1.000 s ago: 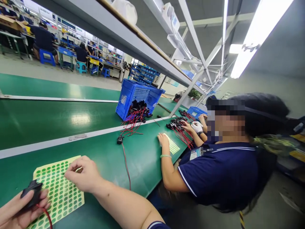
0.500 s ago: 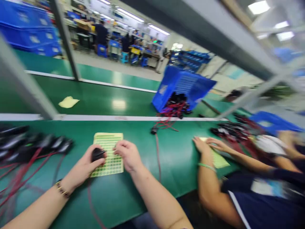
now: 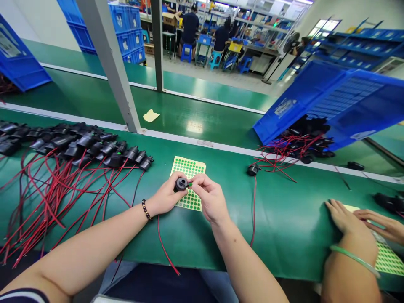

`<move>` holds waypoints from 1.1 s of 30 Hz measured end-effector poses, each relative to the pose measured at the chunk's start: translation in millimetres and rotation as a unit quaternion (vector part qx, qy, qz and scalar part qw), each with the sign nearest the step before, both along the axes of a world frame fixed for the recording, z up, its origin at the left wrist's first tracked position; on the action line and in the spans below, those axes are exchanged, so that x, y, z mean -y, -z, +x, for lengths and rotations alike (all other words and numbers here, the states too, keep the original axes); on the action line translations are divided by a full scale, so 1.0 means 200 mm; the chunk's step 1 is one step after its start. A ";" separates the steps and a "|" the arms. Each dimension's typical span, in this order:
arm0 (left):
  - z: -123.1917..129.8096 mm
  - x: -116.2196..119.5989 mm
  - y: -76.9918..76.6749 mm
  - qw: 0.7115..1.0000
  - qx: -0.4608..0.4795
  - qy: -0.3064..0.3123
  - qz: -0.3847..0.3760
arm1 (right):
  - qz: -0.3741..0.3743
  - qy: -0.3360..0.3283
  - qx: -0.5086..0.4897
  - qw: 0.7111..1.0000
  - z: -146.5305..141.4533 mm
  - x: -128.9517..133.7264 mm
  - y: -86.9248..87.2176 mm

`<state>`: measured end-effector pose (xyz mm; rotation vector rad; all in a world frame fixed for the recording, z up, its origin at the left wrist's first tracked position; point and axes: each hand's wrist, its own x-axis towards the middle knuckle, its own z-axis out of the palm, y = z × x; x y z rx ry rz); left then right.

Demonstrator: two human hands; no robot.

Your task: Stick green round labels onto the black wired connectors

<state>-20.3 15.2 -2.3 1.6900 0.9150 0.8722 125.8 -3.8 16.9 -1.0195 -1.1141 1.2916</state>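
Note:
My left hand (image 3: 168, 195) is closed around a black pump-like part (image 3: 181, 184) with a round nozzled face turned upward; a red wire (image 3: 164, 246) trails below that hand onto the bench. My right hand (image 3: 210, 198) pinches a small green dot sticker (image 3: 190, 184) at the right side of the part. Beneath both hands lies a pale yellow sheet of green dot stickers (image 3: 189, 167), partly covered by them. To the right, another black part (image 3: 253, 169) stands alone with its red wire running toward the bench's front edge.
Many black parts (image 3: 85, 143) with red wires are heaped at left. A tilted blue crate (image 3: 303, 92) spills more at right. A metal post (image 3: 110, 67) rises behind the bench. A co-worker's hands (image 3: 350, 219) work on another sticker sheet at the right edge.
The view has swung right and steadied, so the bench things appear shifted. My right hand has come from over the sheet to the black part, with a green dot now at its fingertips.

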 end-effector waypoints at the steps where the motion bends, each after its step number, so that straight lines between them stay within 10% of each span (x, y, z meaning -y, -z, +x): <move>1: 0.00 0.00 0.00 1.000 0.003 0.000 -0.003 | 0.002 0.003 0.001 1.000 0.00 0.00 0.00; 33: 0.03 0.03 0.06 0.992 -0.025 -0.078 0.096 | 0.099 0.082 0.126 0.984 -0.09 0.02 0.04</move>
